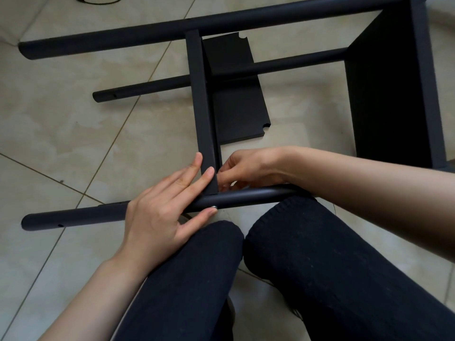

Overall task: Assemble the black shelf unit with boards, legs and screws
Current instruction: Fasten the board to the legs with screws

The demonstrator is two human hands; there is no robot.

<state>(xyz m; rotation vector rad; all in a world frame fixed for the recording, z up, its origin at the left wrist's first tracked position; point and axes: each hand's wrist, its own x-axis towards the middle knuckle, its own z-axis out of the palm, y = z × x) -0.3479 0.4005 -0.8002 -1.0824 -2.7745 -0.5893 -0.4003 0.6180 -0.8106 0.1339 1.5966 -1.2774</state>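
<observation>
Right now the left hand (160,212) lies over the near leg (246,196), fingers nearly straight, two pressing the upright board (200,102) where it meets that leg, thumb by a silver screw (214,206). Right hand (248,169), just past the leg beside the board, has fingers curled; can't tell what it pinches. Loose board (236,112) lies on the floor (73,134) beyond.

Soft daylight, sharp, edges warped

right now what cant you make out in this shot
Head view only:
- Right hand fingertips: hidden behind the upright board and near leg; any screw held is unseen.
- Screw at left hand thumb: too small to judge seating.
- End board: cut off by the right edge.
</observation>
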